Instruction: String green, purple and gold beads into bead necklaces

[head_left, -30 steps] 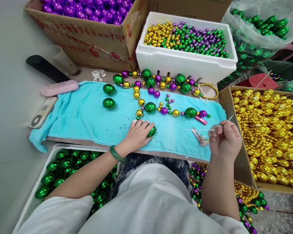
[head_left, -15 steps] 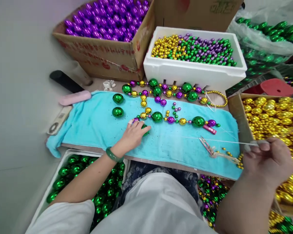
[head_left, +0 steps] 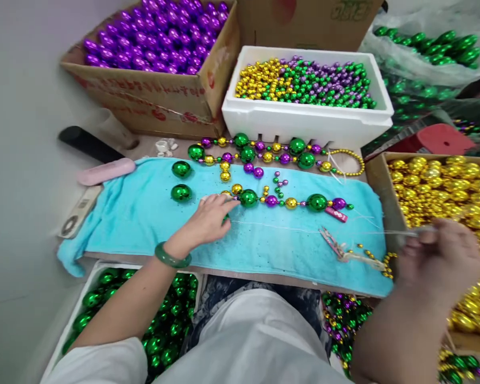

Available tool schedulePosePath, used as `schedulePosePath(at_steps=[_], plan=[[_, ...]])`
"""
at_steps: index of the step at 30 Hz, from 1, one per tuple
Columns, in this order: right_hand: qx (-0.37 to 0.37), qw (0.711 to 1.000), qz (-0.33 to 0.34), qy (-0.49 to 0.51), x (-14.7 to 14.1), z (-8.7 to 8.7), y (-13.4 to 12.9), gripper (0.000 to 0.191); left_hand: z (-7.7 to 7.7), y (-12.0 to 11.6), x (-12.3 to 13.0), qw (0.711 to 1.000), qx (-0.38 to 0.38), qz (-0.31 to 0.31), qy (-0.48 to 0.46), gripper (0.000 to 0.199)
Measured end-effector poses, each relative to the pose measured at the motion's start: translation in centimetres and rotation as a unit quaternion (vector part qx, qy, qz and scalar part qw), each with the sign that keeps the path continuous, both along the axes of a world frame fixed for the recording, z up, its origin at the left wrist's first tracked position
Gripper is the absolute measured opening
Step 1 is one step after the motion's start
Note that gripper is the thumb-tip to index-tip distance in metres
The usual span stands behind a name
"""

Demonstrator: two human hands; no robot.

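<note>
My left hand, with a green bangle on its wrist, rests over the left end of a bead strand on the blue towel. Its fingers bend around a green bead, mostly hidden beneath them. At the right, my right hand is closed on a thin white string that runs taut across the towel towards my left hand. Beside my left fingers lies a large green bead, in line with purple and gold ones. Two loose green beads sit further left.
Behind the towel stand a box of purple beads and a white foam box. A finished-looking strand lies before them. Tweezers are near the towel's right end, beside a box of gold beads. Green beads fill a lower-left bin.
The camera view has shifted slightly. My left hand has moved up against the strand's left end, covering the purple bead there. The string now shows reaching to my left hand.
</note>
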State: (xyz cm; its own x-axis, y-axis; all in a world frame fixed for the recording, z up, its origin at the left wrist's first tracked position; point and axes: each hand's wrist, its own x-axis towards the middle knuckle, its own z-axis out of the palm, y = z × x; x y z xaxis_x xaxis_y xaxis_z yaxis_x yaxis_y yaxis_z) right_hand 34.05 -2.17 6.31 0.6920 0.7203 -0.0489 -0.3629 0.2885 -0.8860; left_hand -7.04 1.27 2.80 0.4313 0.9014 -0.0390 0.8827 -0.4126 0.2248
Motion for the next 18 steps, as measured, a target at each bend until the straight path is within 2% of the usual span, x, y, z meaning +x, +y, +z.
schedulePosePath(at_steps=[1, 2, 5, 7, 10, 14, 16, 18], plan=[[0.006, 0.998, 0.024, -0.064, -1.6, -0.4, 0.2, 0.006, 0.3, 1.1, 0.6, 1.0, 0.022, 0.009, -0.012, 0.042], [-0.003, 0.994, 0.071, -0.085, -3.2, -0.9, 0.4, 0.011, 0.4, 2.4, 1.4, 0.999, 0.046, 0.019, -0.021, 0.037], [-0.054, 0.978, 0.175, -0.102, -7.2, -2.3, 1.0, 0.018, 0.3, 6.6, 4.6, 0.996, 0.081, 0.016, -0.034, 0.031], [-0.074, 0.969, 0.214, -0.104, -8.8, -3.1, 1.0, 0.019, -0.1, 9.2, 7.2, 0.997, 0.066, -0.005, -0.037, 0.029], [-0.089, 0.952, 0.271, -0.11, -9.8, -3.9, 0.6, 0.019, -1.0, 12.2, 11.0, 0.998, 0.043, -0.051, -0.015, 0.029], [-0.12, 0.934, 0.311, -0.128, -9.8, -4.6, -0.3, 0.021, -2.3, 13.8, 14.6, 0.993, 0.036, -0.113, 0.021, 0.023], [-0.135, 0.931, 0.311, -0.132, -9.7, -4.9, -0.6, 0.022, -2.8, 14.0, 15.5, 0.993, 0.022, -0.115, 0.022, 0.02], [-0.148, 0.929, 0.31, -0.136, -9.6, -5.1, -0.7, 0.023, -3.1, 14.1, 15.7, 0.995, 0.005, -0.096, -0.019, 0.019]])
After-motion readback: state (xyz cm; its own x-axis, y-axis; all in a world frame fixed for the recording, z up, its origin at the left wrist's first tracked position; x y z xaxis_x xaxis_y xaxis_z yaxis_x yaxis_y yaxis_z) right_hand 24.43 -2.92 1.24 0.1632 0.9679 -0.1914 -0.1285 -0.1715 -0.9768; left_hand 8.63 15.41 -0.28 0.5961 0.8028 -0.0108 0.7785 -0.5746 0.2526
